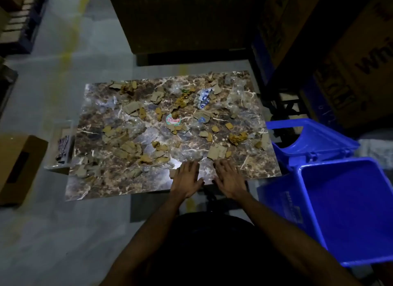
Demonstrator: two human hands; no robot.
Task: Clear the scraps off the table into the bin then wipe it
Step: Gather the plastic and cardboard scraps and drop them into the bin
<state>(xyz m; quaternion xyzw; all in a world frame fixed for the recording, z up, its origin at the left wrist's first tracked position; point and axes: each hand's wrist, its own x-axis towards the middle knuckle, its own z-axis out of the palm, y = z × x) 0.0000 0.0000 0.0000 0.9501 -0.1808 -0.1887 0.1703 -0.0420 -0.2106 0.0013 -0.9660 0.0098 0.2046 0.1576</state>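
Observation:
A dark marble-patterned table [102,185] is strewn with several scraps: torn cardboard pieces [131,107], crumpled clear plastic [236,94], yellow sponge bits [237,138] and a round red-and-green sticker [173,119]. My left hand [187,178] and my right hand [228,179] lie flat, fingers straight, side by side on the table's near edge. Neither holds anything. A cardboard piece [215,151] lies just beyond my right fingertips. An open blue bin [314,213] stands right of the table, beside my right arm.
The bin's blue lid [312,134] hangs open behind it. Stacked cardboard boxes [350,58] rise at the right and behind the table. A brown box [19,164] sits on the floor at left, next to a small tray [61,149] at the table's left side.

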